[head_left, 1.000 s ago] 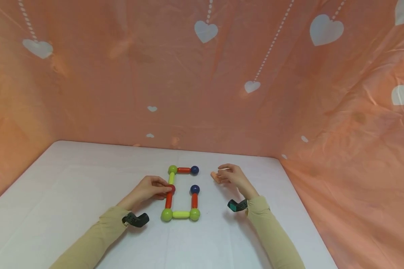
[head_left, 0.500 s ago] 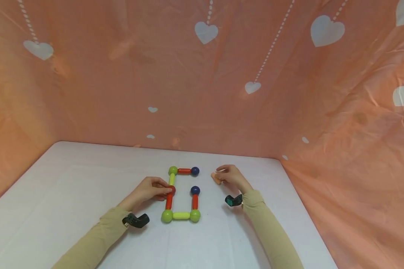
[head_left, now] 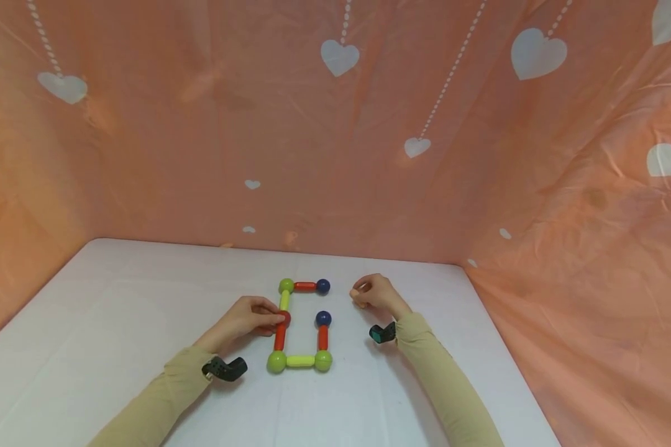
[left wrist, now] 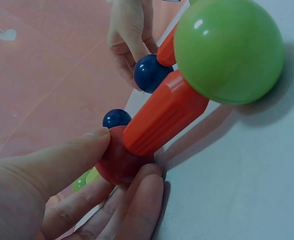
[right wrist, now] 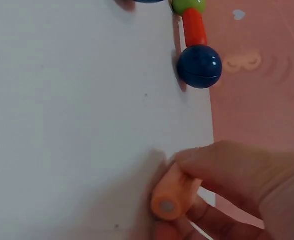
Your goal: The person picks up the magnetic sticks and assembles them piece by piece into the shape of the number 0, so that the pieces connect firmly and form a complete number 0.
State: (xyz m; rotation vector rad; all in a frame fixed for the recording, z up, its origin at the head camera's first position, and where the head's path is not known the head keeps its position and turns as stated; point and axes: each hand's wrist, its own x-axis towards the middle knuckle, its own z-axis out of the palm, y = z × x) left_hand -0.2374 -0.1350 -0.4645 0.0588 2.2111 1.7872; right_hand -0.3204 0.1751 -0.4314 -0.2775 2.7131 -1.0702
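Note:
My left hand [head_left: 246, 318] pinches a red ball [left wrist: 118, 159] between thumb and fingers. The ball joins a magnetic figure on the table; a red rod [left wrist: 169, 112] runs from it to a large green ball [left wrist: 229, 50]. Farther off, a yellow-green rod [head_left: 284, 300] leads to another green ball [head_left: 287, 285], then a red rod [head_left: 304, 287] and a blue ball [head_left: 323, 286]. A second blue ball [head_left: 324, 319] tops the near right side. Right of the figure, my right hand [head_left: 381, 296] pinches a short orange magnetic rod [right wrist: 171, 195] low over the table, apart from the balls.
A white cloth covers the table [head_left: 134, 298]. Behind it hangs an orange curtain [head_left: 201, 136] with white hearts, which also runs along the right side. Each wrist carries a dark camera; the right wrist camera [head_left: 383, 333] sits just above the cloth.
My right hand has shifted slightly left and its fingers have drawn in around the orange rod. The left hand stays on the red ball, and the figure keeps its shape.

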